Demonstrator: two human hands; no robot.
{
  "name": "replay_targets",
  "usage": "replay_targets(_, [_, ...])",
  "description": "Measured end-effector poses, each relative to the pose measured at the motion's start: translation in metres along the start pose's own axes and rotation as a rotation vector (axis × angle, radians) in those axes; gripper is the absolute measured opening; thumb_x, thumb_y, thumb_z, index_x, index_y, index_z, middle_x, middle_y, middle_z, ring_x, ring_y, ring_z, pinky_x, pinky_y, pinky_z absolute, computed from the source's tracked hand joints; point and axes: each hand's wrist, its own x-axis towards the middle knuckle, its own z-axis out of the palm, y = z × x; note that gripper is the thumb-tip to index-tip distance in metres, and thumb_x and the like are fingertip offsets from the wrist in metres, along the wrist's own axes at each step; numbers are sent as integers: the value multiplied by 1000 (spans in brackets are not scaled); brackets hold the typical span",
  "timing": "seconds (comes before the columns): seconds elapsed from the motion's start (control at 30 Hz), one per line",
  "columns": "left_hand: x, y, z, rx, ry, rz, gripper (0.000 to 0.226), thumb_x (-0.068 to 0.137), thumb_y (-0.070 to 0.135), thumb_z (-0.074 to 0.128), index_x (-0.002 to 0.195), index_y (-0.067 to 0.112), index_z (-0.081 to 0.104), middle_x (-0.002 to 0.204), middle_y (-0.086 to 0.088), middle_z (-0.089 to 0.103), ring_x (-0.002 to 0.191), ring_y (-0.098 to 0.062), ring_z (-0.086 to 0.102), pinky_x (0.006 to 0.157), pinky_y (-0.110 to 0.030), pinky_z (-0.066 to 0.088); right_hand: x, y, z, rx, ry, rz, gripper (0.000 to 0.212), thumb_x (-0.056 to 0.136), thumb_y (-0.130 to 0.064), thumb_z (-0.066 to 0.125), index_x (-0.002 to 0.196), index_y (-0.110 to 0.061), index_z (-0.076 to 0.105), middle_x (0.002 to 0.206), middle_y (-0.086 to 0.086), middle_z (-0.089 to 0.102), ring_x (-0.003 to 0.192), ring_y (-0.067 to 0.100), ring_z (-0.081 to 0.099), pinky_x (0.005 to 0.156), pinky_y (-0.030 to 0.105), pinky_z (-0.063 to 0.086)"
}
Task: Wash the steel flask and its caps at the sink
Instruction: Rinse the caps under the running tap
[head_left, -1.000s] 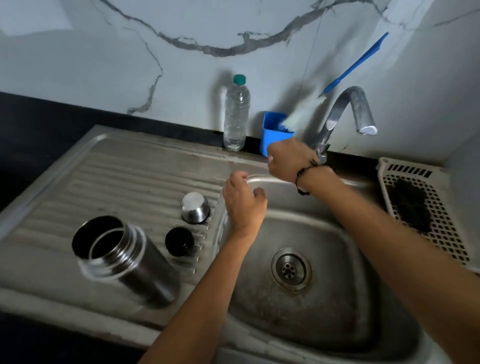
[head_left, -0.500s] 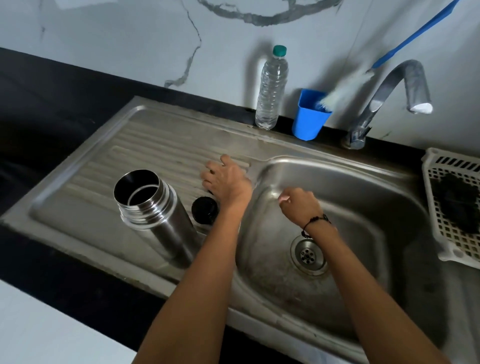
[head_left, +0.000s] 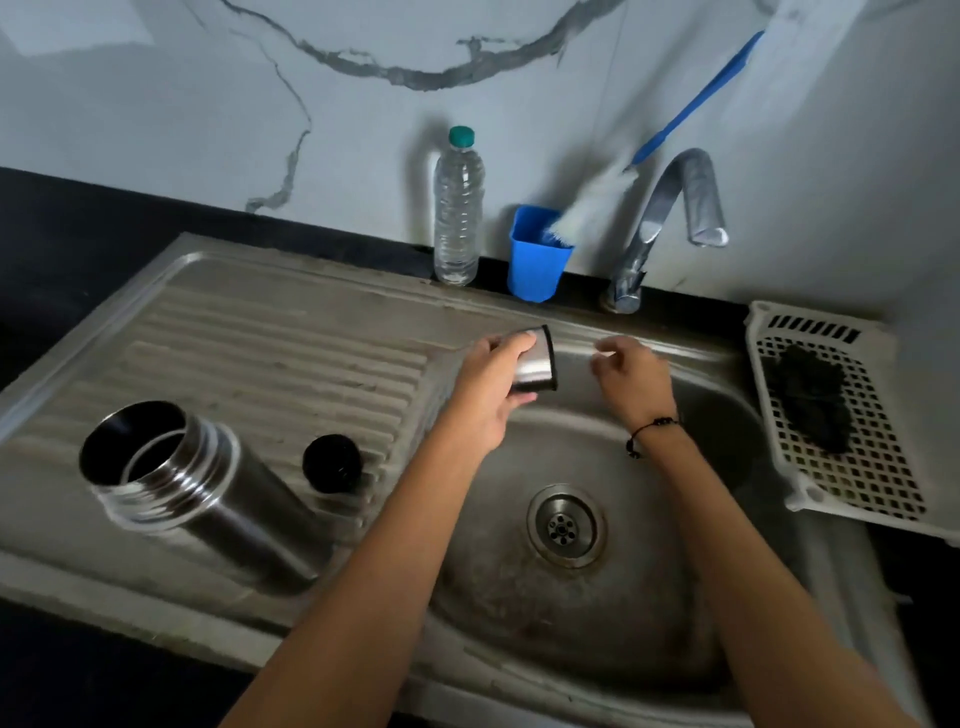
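Your left hand (head_left: 493, 384) grips the steel cup cap (head_left: 535, 358), tipped on its side with the black-rimmed mouth facing right, held over the back-left edge of the sink basin (head_left: 717, 571). Your right hand (head_left: 631, 376) is just beside it, not touching, fingers loosely curled and holding nothing; black bracelet (head_left: 649, 431) on that wrist.

The steel flask (head_left: 192, 499) stands open at the front-left corner of the drainboard (head_left: 270, 353). The black inner cap (head_left: 332, 462) sits on the drainboard ribs between the flask and the basin edge, apart from both.

Along the back edge: clear plastic bottle with green cap (head_left: 457, 213), blue cup (head_left: 537, 254) with a blue-handled bottle brush (head_left: 623, 171) leaning in it, then the tap (head_left: 670, 218). No water visible from the tap. White plastic basket (head_left: 857, 467) at the right edge of the sink, with a dark scrubber (head_left: 810, 400) in it.
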Motion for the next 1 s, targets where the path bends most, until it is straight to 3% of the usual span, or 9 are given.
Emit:
replay_targets(0.1, [1,-11,25,-346,-97,-199,11,93,22,53,84,15,54,90,-8,60,84,-24,58,75,-37,47,35,11,-17,21,118,19,31,94,-17,52,121,-3,59,109,20,66,109,33,58,91,34,42])
replay_targets(0.23, [8,-23,45,-465,-104,-289,15,92,26,52,89,12,55,94,-13,61,88,-27,58,75,-37,49,75,19,-24,-16,122,-37,44,95,-19,52,136,-5,46,99,25,65,102,34,58,88,36,41])
replay_targets(0.33, [13,-29,50,-483,-101,-315,17,93,27,52,91,10,56,96,-15,60,95,-31,58,79,-38,49,93,22,-20,28,103,-154,32,91,-20,52,115,-1,61,85,25,65,83,36,63,79,40,46])
replay_targets(0.43, [20,-35,52,-480,-106,-331,18,93,27,53,96,9,56,101,-15,61,104,-33,58,79,-38,49,106,26,-17,-4,111,-213,27,91,-18,50,86,7,57,79,28,62,78,40,60,69,38,43])
replay_targets(0.63, [27,-45,59,-473,-96,-351,20,93,27,54,98,8,57,98,-14,62,90,-28,61,77,-38,51,118,24,-17,-263,46,-384,19,95,-8,46,92,8,54,87,32,61,83,45,57,64,32,29])
replay_targets(0.77, [29,-47,62,-452,-99,-342,20,93,27,54,100,8,57,98,-13,63,89,-27,62,78,-38,51,122,25,-16,-258,8,-379,20,96,-10,44,89,6,54,77,18,56,80,37,59,63,26,26])
replay_targets(0.9, [28,-48,62,-421,-115,-331,19,94,26,53,100,9,57,97,-12,63,89,-25,62,88,-40,49,126,26,-15,-268,-39,-393,32,96,-21,38,89,5,55,85,24,60,79,36,59,64,26,28])
replay_targets(1.0, [29,-49,63,-397,-104,-335,16,94,25,53,97,10,56,95,-12,62,88,-24,61,88,-40,48,127,25,-15,-213,-85,-334,21,98,-14,42,92,1,56,87,17,60,87,34,60,60,16,32])
